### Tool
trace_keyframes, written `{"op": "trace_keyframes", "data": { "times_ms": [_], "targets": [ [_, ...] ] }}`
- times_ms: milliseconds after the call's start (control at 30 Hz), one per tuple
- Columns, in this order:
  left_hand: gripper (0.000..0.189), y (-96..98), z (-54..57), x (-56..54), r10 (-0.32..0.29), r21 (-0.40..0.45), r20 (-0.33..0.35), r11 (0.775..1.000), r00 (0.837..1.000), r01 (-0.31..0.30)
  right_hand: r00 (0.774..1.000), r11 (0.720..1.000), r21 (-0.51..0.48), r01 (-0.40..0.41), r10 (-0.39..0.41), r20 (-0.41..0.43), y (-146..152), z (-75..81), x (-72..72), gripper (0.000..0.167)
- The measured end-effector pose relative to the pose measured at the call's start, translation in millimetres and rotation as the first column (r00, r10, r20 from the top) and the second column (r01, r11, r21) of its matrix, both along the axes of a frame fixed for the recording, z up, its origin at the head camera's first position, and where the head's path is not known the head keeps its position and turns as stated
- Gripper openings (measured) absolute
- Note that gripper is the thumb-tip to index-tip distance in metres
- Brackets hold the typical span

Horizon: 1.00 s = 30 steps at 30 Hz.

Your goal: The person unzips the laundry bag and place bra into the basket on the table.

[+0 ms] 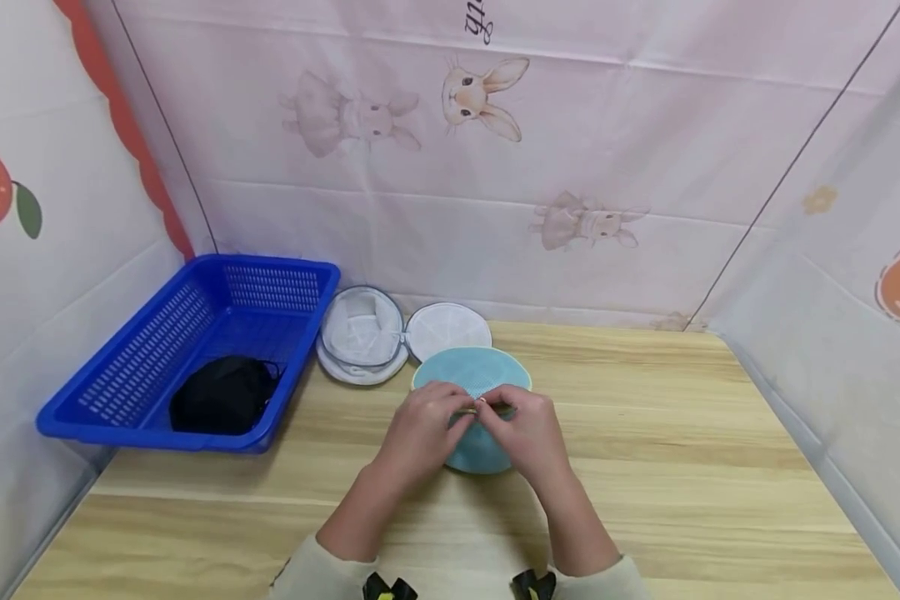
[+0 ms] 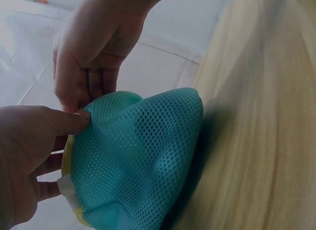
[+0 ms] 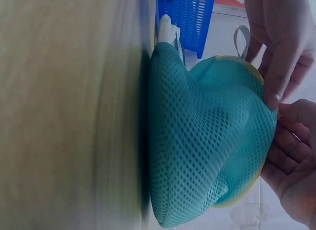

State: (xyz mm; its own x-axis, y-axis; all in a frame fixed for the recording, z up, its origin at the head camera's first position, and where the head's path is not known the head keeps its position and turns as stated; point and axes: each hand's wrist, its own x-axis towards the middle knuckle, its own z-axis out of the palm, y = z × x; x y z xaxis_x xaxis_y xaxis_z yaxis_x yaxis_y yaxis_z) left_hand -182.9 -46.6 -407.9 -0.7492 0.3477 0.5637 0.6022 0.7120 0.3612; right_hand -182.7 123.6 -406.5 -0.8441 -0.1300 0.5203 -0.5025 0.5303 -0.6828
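A teal mesh bag [image 1: 480,454] with a yellow edge stands on the table in front of me, its soft sides bulging and folded. My left hand [image 1: 423,425] pinches its yellow-trimmed edge between thumb and fingers. Close against it, my right hand [image 1: 523,421] pinches the same edge, the fingertips of both nearly meeting. In the left wrist view, a pale tab [image 2: 68,190] sits on the yellow trim near the left fingers. A grey loop [image 3: 242,41] sticks out from the rim in the right wrist view. Fingers partly hide what lies between the fingertips.
On the left stands a blue plastic basket [image 1: 138,429] with a black bundle [image 1: 225,396] inside. White mesh bags with dark trim [image 1: 363,333] lie behind the teal bag, one round white piece [image 1: 447,332] beside them. Printed sheets [image 1: 615,100] wall the wooden table [image 1: 682,467].
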Motion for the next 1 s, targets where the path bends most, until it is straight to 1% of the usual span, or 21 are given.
{"op": "trace_keyframes", "data": {
  "times_ms": [100, 200, 300, 433, 533, 633, 700, 800, 933, 1000],
  "targets": [
    [0.012, 1.9, -0.9, 0.5, 0.01, -0.003, 0.003, 1.0, 1.0, -0.01, 1.0, 1.0, 0.007, -0.008, 0.008, -0.016, 0, -0.7, -0.2, 0.004],
    [0.009, -0.4, -0.9, -0.2, 0.015, 0.008, 0.017, 1.0, 1.0, -0.015, 0.999, 1.0, 0.013, -0.012, 0.012, -0.037, 1, -0.8, -0.5, 0.006],
    [0.008, -3.4, 0.3, -0.5, 0.033, 0.021, 0.057, 0.999, 0.998, -0.035, 0.998, 1.0, 0.023, -0.008, 0.009, -0.056, 2, -1.3, -1.0, 0.005],
    [0.007, -9.2, 2.1, -3.1, 0.062, 0.051, 0.105, 0.996, 0.993, -0.067, 0.996, 0.999, 0.025, 0.023, -0.021, -0.083, 6, -0.7, -2.5, 0.002],
    [0.008, -13.5, 3.7, -5.5, 0.08, 0.072, 0.124, 0.993, 0.989, -0.089, 0.996, 0.999, 0.011, 0.05, -0.049, -0.079, 9, 0.4, -3.6, 0.002],
    [0.009, -16.9, 4.7, -7.0, 0.092, 0.077, 0.133, 0.992, 0.987, -0.102, 0.997, 0.998, 0.009, 0.06, -0.06, -0.057, 11, 1.7, -3.9, 0.001],
    [0.01, -18.0, 5.3, -7.1, 0.098, 0.069, 0.133, 0.992, 0.986, -0.108, 0.997, 0.998, 0.016, 0.06, -0.059, -0.047, 12, 1.9, -4.0, 0.003],
    [0.012, -17.8, 6.1, -6.7, 0.095, 0.055, 0.106, 0.993, 0.99, -0.101, 0.998, 0.998, 0.024, 0.055, -0.054, -0.042, 12, 1.9, -3.7, 0.006],
    [0.014, -13.9, 6.4, -5.0, 0.069, 0.045, 0.047, 0.996, 0.997, -0.071, 0.997, 0.999, 0.012, 0.043, -0.042, -0.062, 10, 1.7, -3.1, 0.001],
    [0.015, -10.6, 6.0, -3.5, 0.047, 0.035, 0.025, 0.998, 0.999, -0.048, 0.997, 1.0, 0.013, 0.025, -0.024, -0.075, 8, 1.2, -2.9, 0.003]
  ]
}}
